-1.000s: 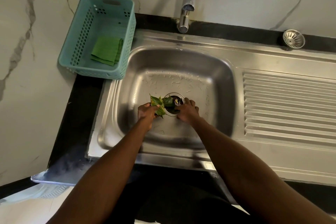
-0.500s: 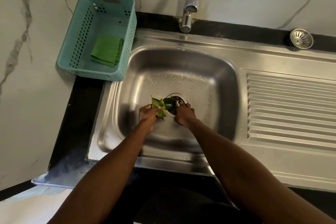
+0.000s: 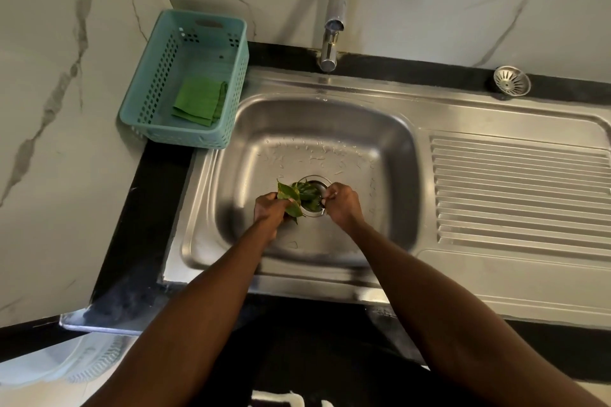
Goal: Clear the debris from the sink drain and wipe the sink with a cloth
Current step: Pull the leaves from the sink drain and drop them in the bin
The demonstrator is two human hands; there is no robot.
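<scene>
Both hands in steel sink (image 3: pixel 390 155) at drain (image 3: pixel 318 181). Left hand (image 3: pixel 269 208) grips green leaves (image 3: pixel 290 196); right hand (image 3: pixel 342 205) pinches at more leaves in drain. Green cloth (image 3: pixel 199 101) in teal basket (image 3: pixel 155 82), far left.

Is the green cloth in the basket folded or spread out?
Folded. The green cloth lies flat in the teal basket, with layered edges along its right and near sides.

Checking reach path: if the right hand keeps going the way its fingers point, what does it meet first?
Probably the leaves in the drain; the right hand points left at them, fingertips about touching. Depth unclear.
</scene>
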